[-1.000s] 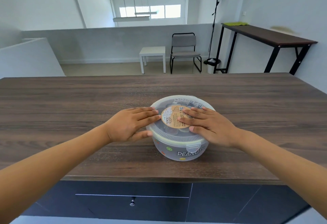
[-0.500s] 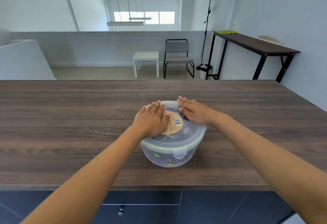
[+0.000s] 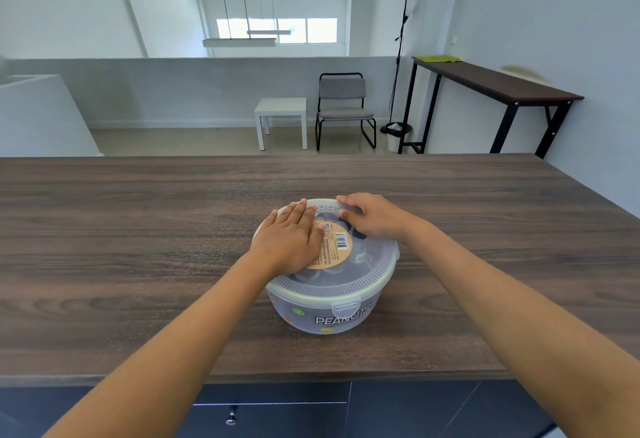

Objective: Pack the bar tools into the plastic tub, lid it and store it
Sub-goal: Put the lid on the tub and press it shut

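Note:
A round clear plastic tub (image 3: pixel 329 316) printed "PEANUTS" stands on the dark wooden counter (image 3: pixel 121 247), a little right of centre. Its clear ribbed lid (image 3: pixel 367 275) with a round tan label (image 3: pixel 334 247) sits on top. My left hand (image 3: pixel 289 242) lies flat on the lid's left half, fingers together and pointing away. My right hand (image 3: pixel 372 218) rests on the lid's far right rim, fingers curled over the edge. Dark shapes show dimly through the lid; what they are I cannot tell.
Below the counter's near edge are dark cabinet fronts and a drawer with a small metal knob (image 3: pixel 231 418). Beyond the counter stand a white side table (image 3: pixel 281 110), a grey chair (image 3: pixel 343 105), a floor lamp (image 3: pixel 403 39) and a tall dark table (image 3: pixel 491 86).
Both hands slid from the lid's near sides toward its far part. The left hand now lies flat over the left half, the right hand on the far right rim. The tub stayed put.

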Demonstrator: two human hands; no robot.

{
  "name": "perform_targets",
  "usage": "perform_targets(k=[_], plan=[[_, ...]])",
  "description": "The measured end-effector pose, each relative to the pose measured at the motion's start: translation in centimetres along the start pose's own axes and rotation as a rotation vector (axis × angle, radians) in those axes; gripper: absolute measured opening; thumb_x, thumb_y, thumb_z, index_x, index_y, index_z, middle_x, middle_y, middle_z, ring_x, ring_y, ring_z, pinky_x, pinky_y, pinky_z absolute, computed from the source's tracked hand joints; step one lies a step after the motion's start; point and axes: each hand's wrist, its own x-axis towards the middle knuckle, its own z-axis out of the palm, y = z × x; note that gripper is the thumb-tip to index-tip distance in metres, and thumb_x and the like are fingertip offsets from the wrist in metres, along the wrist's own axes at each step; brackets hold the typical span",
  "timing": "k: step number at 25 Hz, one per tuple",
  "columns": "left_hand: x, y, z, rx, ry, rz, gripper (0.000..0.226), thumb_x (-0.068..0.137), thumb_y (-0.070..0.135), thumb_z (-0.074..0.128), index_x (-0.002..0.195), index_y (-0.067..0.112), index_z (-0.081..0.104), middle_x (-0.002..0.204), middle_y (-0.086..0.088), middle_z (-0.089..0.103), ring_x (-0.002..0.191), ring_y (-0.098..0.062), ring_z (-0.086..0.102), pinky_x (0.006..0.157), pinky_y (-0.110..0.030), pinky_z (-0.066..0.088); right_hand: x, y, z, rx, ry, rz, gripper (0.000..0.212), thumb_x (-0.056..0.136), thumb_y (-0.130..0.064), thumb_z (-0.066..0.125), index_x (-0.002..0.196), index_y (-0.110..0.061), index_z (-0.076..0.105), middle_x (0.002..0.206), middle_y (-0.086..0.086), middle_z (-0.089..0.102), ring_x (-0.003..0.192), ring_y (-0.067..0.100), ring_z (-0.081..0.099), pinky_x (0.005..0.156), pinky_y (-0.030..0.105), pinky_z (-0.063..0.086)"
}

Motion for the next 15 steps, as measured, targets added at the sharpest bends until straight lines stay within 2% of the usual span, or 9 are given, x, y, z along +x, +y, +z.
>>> perform_targets(k=[5, 10, 13, 15], plan=[[0.0, 0.2, -0.1, 0.001, -0.004, -0.005, 0.059, 0.098, 0.043, 0.013, 0.150, 0.017, 0.006, 0.161, -0.001, 0.001, 0.147, -0.014, -0.002, 0.118, -0.037, -0.002, 0.8, -0.1, 0.0, 0.044, -0.024, 0.090, 0.050, 0.091, -0.031, 0.047, 0.138, -0.016, 0.039, 0.124, 0.014, 0.064, 0.115, 0.025, 0.058, 0.102, 0.034, 0.040], [0.1, 0.2, -0.2, -0.004, -0.005, -0.003, 0.059, 0.097, 0.043, 0.012, 0.150, 0.017, 0.007, 0.161, -0.001, 0.001, 0.147, -0.014, -0.002, 0.119, -0.037, -0.001, 0.0, -0.5, 0.1, 0.015, -0.006, 0.075, 0.050, 0.093, -0.033, 0.044, 0.139, -0.015, 0.036, 0.126, 0.012, 0.062, 0.113, 0.026, 0.058, 0.097, 0.034, 0.043], [0.1, 0.0, -0.2, -0.008, -0.005, -0.004, 0.059, 0.097, 0.044, 0.014, 0.150, 0.018, 0.008, 0.161, 0.000, 0.003, 0.147, -0.015, 0.000, 0.119, -0.037, 0.000, -1.0, -1.0, 0.0, -0.023, 0.040, 0.028, 0.050, 0.095, -0.031, 0.042, 0.141, -0.013, 0.034, 0.143, 0.008, 0.045, 0.129, 0.024, 0.043, 0.107, 0.033, 0.032], [-0.1, -0.1, -0.2, -0.055, 0.057, 0.011, 0.059, 0.097, 0.044, 0.021, 0.149, 0.017, 0.015, 0.160, -0.003, 0.011, 0.147, -0.017, 0.006, 0.119, -0.039, 0.003, -2.2, -1.2, 0.2, 0.045, 0.156, 0.024, 0.052, 0.094, -0.028, 0.043, 0.142, -0.013, 0.031, 0.150, 0.006, 0.034, 0.138, 0.020, 0.029, 0.112, 0.031, 0.022]])
